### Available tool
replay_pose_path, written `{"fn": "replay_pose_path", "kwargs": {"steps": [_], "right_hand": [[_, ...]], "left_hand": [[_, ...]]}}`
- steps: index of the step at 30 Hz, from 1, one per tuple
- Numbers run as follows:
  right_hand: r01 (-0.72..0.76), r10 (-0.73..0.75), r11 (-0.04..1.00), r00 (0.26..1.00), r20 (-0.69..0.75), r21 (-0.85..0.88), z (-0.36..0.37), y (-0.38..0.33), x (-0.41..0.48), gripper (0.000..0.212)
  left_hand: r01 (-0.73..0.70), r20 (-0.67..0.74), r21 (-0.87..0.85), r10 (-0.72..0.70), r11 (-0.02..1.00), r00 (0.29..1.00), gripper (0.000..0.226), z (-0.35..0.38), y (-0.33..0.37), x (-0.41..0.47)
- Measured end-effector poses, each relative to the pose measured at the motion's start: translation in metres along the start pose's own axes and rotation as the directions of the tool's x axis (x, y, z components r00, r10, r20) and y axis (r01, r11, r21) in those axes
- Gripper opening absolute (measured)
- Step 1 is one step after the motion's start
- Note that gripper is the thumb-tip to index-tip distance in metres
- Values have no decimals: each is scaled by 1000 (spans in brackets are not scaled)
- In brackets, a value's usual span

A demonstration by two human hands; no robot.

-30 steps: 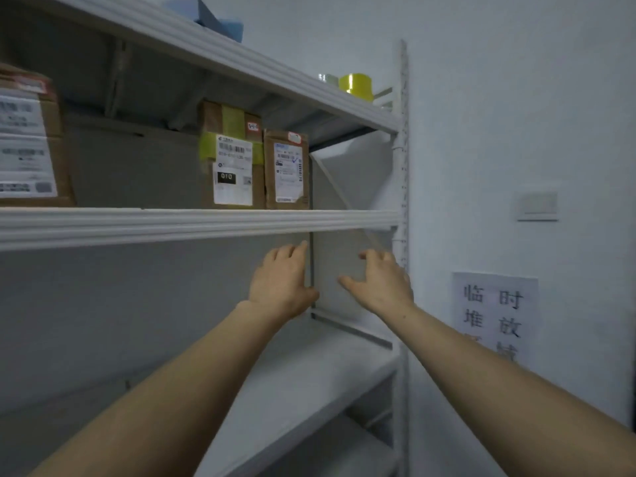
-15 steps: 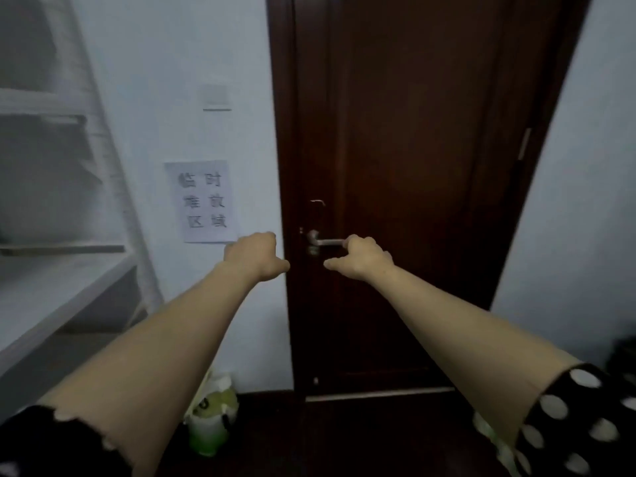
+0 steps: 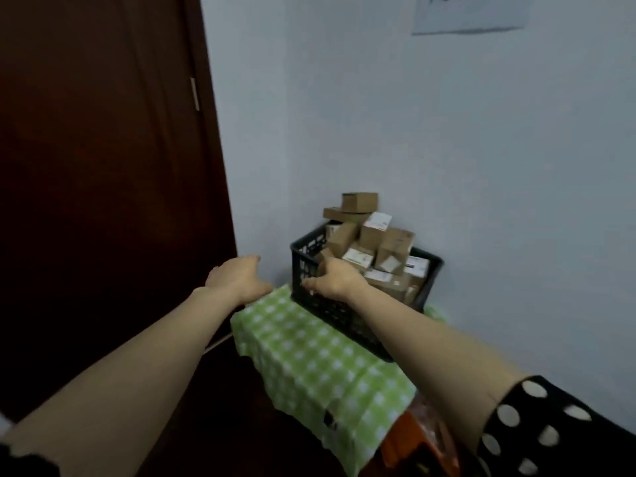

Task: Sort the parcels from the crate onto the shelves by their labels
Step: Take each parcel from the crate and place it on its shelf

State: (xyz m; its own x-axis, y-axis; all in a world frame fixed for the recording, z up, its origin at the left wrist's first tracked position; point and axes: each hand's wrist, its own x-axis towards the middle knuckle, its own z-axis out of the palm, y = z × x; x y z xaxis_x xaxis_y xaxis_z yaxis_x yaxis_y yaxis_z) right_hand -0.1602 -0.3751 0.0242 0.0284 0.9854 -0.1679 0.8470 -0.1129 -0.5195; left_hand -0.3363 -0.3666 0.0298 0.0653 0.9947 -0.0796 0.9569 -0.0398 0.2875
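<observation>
A black plastic crate [image 3: 306, 266] stands on a table with a green checked cloth [image 3: 309, 356], in the corner by the wall. Several small brown cardboard parcels [image 3: 378, 242] with white labels are heaped in it, above the rim. My right hand [image 3: 335, 280] hovers in front of the crate's near left corner, fingers loosely curled, holding nothing. My left hand [image 3: 237, 277] hangs left of the crate, beyond the table's edge, fingers loosely curled and empty. The shelves are out of view.
A dark wooden door [image 3: 103, 184] fills the left side. A pale wall runs behind the crate, with a paper sheet [image 3: 471, 12] at the top. Something orange [image 3: 423, 442] sits under the table's near end.
The view has swung right and down, from the shelves past the door to the crate. Both hands stayed stretched out in front and empty, and now reach toward the crate.
</observation>
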Motion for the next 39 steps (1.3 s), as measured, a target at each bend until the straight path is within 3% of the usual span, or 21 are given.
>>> {"fn": "replay_pose_path", "kwargs": {"steps": [9,17,22,25,29,32,35,39], "right_hand": [[-215,229,957,972,-52,194,-38,156,19,49],[-325,384,888,913,-135,325,-67,231,122,38],[-359,444,830,889,-115,427,-77,261,199,40],[-374,460,795,885,-74,478,-73,283,234,31],[-377,435,769,900,10,516,-73,305,268,31],[-358,404,746,914,45,562,-73,318,296,38],[-338,375,696,923,81,633,-65,331,315,38],[-246,354,702,935,-28,668,-59,348,310,33]], "left_hand": [[-215,164,-82,226,973,960,42,80,133,75],[-214,206,-215,258,953,944,54,137,201,201],[-198,274,-262,269,945,923,27,166,232,276],[-126,311,-386,258,914,915,30,184,251,309],[79,389,-462,121,883,913,30,208,273,339],[220,404,-533,18,817,914,51,227,287,354],[251,342,-566,-53,785,938,58,241,297,358],[320,371,-595,-101,737,923,56,249,310,352]]}}
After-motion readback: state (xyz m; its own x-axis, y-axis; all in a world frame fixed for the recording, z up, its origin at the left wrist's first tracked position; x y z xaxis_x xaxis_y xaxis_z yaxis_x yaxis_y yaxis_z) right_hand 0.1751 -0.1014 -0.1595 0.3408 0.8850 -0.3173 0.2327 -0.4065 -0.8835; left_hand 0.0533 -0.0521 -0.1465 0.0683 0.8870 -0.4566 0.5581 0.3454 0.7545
